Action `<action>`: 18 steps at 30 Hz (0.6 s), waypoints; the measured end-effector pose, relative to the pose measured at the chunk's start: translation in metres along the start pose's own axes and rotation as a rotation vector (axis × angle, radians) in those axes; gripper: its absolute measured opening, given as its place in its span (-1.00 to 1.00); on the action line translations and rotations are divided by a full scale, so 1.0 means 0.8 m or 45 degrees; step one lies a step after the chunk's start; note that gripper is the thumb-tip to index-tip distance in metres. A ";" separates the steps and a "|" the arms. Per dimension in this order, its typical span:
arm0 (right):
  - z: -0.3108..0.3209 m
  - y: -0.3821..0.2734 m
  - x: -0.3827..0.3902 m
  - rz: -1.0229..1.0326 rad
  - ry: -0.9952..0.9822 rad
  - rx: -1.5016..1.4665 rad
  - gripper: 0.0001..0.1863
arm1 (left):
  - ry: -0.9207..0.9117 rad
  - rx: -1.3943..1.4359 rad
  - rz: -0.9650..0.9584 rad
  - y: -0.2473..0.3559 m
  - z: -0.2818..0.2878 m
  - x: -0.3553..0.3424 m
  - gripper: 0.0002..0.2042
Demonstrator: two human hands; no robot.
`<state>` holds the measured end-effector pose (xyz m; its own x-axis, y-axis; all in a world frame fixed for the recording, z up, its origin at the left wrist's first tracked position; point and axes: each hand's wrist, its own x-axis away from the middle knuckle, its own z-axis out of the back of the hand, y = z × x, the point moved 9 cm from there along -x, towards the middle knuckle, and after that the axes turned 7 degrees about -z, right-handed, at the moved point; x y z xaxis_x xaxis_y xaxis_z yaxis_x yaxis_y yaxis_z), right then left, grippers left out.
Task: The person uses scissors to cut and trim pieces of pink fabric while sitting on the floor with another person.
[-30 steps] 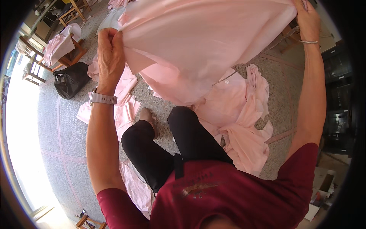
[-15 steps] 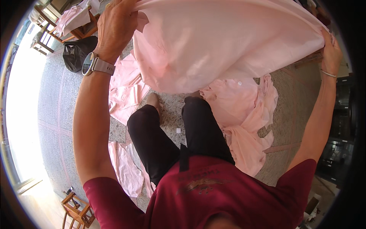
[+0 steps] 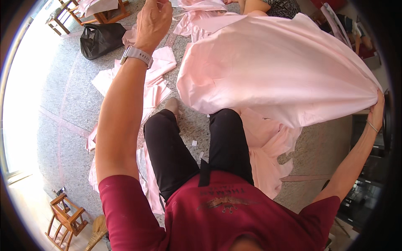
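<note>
A large sheet of pale pink cloth [image 3: 268, 71] hangs billowing in front of me, above my knees. My right hand [image 3: 377, 104] is closed on its gathered right end. My left hand [image 3: 154, 23] is raised at the top of the view, left of the cloth and apart from its near-left edge. Its fingers are loosely bent and partly cut off by the upper edge; no cloth shows in them. More pink cloth [image 3: 272, 163] lies crumpled on the floor by my right leg. Flat pink pieces [image 3: 161, 62] lie on the floor beyond my left leg.
A black plastic bag [image 3: 100, 39] sits at the far left, near a wooden stool [image 3: 104, 16] with pink cloth on it. A small wooden chair [image 3: 65, 217] and a broom [image 3: 98, 232] are at the lower left. Another person's bent leg [image 3: 255, 6] shows at the top.
My left hand has let go of the cloth's left edge and moved right. My right hand has moved lower and outward with its end, and the cloth has swung right.
</note>
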<state>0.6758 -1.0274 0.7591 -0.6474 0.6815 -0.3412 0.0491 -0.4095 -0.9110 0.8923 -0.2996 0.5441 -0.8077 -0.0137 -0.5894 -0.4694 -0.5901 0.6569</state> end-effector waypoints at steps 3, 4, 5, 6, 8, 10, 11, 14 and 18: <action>0.024 0.009 0.006 0.042 0.048 0.098 -0.69 | -0.332 0.263 0.031 -0.025 -0.068 0.031 -0.82; 0.030 0.018 0.012 0.024 0.086 0.134 -0.70 | -0.419 0.271 0.043 -0.022 -0.087 0.047 -0.80; 0.034 0.026 0.019 0.007 0.124 0.171 -0.71 | -0.514 0.288 0.093 -0.029 -0.109 0.064 -0.78; 0.034 0.033 0.027 -0.010 0.159 0.199 -0.72 | -0.575 0.298 0.145 -0.040 -0.127 0.084 -0.80; 0.011 0.045 0.062 -0.023 0.185 0.273 -0.80 | -0.687 0.379 0.260 -0.080 -0.159 0.133 -0.81; 0.030 0.081 0.064 -0.111 0.172 0.439 -0.82 | -0.915 0.270 0.320 -0.119 -0.194 0.185 -0.81; 0.035 0.097 0.075 -0.065 0.281 0.425 -0.88 | -1.025 0.247 0.191 -0.124 -0.204 0.207 -0.83; 0.052 0.145 0.093 -0.116 0.171 0.717 -0.84 | -1.252 0.054 0.292 -0.200 -0.244 0.295 -0.86; 0.082 0.222 0.118 0.041 0.088 0.888 -0.77 | -1.510 -0.069 0.562 -0.250 -0.291 0.398 -0.51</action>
<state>0.5738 -1.0754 0.5802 -0.6030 0.6901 -0.4002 -0.4473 -0.7079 -0.5467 0.8123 -0.3739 0.1157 -0.7274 0.4957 0.4745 -0.0866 -0.7523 0.6531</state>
